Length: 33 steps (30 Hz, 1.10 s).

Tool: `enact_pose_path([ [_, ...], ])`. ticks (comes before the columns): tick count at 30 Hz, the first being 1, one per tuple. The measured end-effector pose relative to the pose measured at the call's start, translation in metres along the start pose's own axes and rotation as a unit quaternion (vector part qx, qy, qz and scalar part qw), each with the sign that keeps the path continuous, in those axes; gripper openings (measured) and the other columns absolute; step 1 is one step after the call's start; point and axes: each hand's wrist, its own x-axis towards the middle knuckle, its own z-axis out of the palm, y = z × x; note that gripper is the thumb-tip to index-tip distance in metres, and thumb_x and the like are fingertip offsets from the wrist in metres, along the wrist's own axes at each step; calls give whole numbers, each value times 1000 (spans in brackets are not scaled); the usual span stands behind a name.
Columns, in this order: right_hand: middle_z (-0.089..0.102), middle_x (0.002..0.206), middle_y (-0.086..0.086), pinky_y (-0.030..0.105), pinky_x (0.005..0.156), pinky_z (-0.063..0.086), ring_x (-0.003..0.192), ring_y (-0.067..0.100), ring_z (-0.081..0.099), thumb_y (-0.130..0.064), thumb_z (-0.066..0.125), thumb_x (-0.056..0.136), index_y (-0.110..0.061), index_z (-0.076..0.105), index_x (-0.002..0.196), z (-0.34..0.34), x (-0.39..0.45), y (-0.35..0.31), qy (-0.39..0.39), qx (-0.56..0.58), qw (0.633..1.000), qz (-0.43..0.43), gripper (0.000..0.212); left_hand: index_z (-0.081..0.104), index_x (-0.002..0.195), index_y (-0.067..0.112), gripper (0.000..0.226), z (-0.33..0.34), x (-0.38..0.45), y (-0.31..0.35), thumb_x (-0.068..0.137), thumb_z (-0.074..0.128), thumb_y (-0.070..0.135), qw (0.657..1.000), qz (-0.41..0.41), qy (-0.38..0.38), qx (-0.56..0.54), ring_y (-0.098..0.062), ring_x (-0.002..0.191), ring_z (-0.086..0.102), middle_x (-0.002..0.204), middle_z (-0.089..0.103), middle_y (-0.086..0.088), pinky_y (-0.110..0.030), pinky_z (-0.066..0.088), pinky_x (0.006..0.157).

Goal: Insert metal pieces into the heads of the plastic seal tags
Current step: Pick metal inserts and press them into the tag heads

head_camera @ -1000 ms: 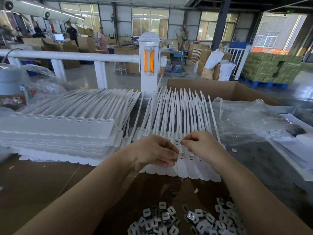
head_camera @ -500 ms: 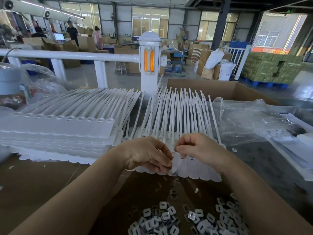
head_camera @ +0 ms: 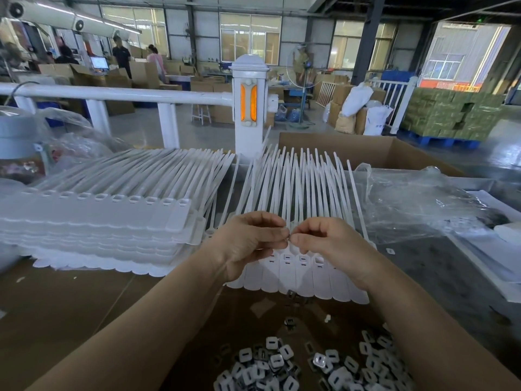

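A joined strip of white plastic seal tags [head_camera: 303, 273] lies flat in front of me, straps fanning away and slotted heads in a row. My left hand [head_camera: 248, 244] and my right hand [head_camera: 324, 241] meet fingertip to fingertip just above the heads. Between them they pinch a small metal piece [head_camera: 288, 237]; which fingers bear it I cannot tell. A heap of loose metal pieces [head_camera: 304, 365] lies on the brown cardboard near me.
A tall stack of tag strips [head_camera: 107, 221] sits to the left. Crumpled clear plastic bags [head_camera: 417, 204] lie to the right, an open cardboard box [head_camera: 377, 153] behind. A white railing post [head_camera: 249, 108] stands beyond the table. People work far off at the back left.
Both hands rose from the tag heads and came together above them. The heads they covered now show.
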Motion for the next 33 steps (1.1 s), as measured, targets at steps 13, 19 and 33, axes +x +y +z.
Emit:
enact_pose_path([
  [13, 67, 68, -9, 26, 69, 44, 62, -2, 56, -26, 65, 92, -23, 72, 89, 0, -1, -1, 14, 21, 999, 31, 9, 67, 97, 8, 12, 0, 1, 1, 87, 70, 4, 999, 19, 14, 35, -16, 76, 72, 87, 75, -9, -23, 56, 65],
  [19, 63, 59, -12, 24, 63, 39, 55, -5, 54, -24, 63, 94, -23, 71, 88, 0, 1, 0, 79, 18, 996, 33, 10, 71, 91, 23, 10, -3, 2, 0, 87, 73, 14, 961, 65, 27, 266, -2, 68, 64, 81, 73, 8, -17, 47, 62],
  [33, 65, 63, -8, 26, 67, 42, 59, -2, 57, -24, 66, 91, -24, 72, 83, 1, 3, 5, 90, 16, 995, 34, 10, 74, 105, 31, 16, 20, 1, -24, 94, 63, 32, 774, 260, 48, 576, -6, 82, 58, 94, 58, 13, -24, 50, 77],
])
